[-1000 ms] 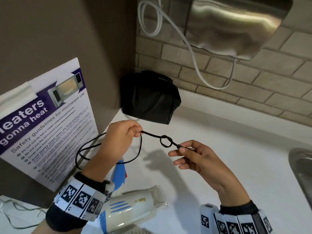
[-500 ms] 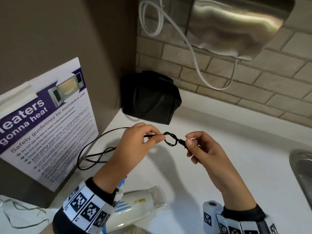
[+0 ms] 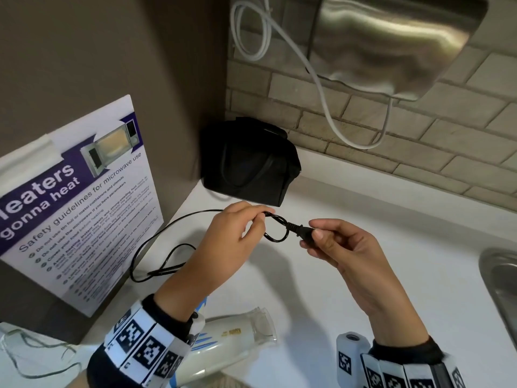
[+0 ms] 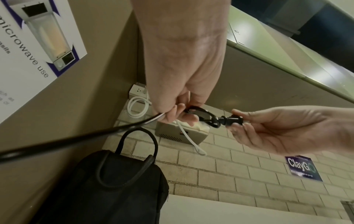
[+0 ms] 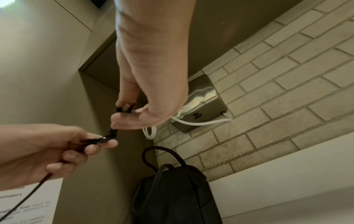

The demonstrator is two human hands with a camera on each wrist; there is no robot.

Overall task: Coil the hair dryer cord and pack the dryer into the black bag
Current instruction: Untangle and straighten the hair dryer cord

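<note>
Pinching the plug (image 3: 303, 231), the right hand (image 3: 344, 247) is facing the left hand (image 3: 232, 236), which is gripping the looped cord (image 3: 275, 233) above the counter (image 3: 363, 228). Bag (image 3: 249, 163) is standing closed in the back corner; dryer (image 3: 229, 345) is lying at the front edge. Poster (image 3: 78, 197) is reading "Safety guidelines for microwave use"; sink (image 3: 500, 278) is bounding the right.

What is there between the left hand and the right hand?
A small loop of the black cord spans the gap between the left hand and the right hand, which pinches the plug; the head view shows it.
</note>
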